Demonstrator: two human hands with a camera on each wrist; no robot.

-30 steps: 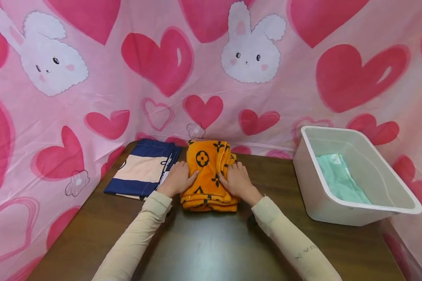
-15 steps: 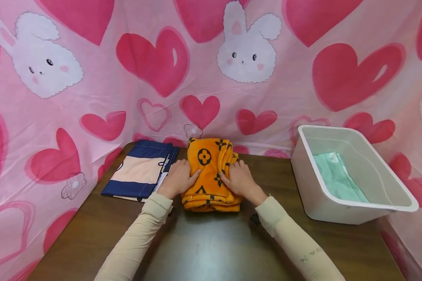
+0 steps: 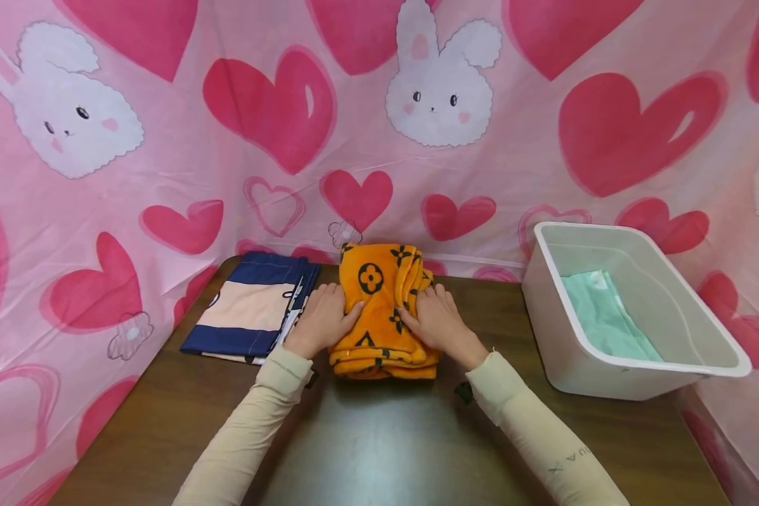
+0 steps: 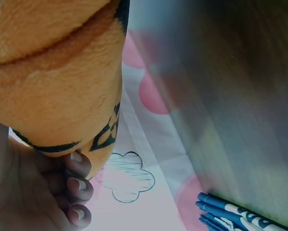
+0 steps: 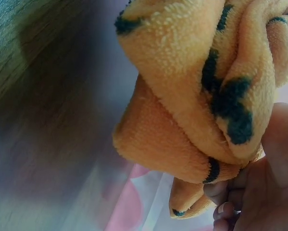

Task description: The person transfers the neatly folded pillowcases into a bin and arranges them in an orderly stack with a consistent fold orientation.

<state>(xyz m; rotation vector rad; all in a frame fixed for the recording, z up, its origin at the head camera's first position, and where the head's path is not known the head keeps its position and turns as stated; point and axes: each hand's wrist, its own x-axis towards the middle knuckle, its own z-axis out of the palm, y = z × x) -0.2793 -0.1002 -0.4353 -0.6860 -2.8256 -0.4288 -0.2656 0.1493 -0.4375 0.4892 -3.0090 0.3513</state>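
A folded plush orange towel (image 3: 379, 302) with dark flower motifs is held between both hands at the back middle of the table. My left hand (image 3: 321, 320) grips its left side, thumb over the top face. On the opposite side my right hand (image 3: 439, 320) grips it the same way. Bent fingertips (image 4: 80, 185) show at the towel's edge in the left wrist view. The right wrist view shows thick, uneven layers of the towel (image 5: 182, 96), with fingers (image 5: 223, 209) tucked against their edge.
Left of the towel lies a folded navy and cream cloth (image 3: 249, 306) on the brown wooden table (image 3: 373, 450). At the right stands a pale plastic bin (image 3: 544, 330) with a mint green cloth (image 3: 601, 316) inside. A pink heart-and-rabbit curtain (image 3: 354, 126) hangs close behind.
Both hands have shifted slightly to the right and up in the view with the orange towel, widening its gap from the navy cloth. The head view has turned slightly right.
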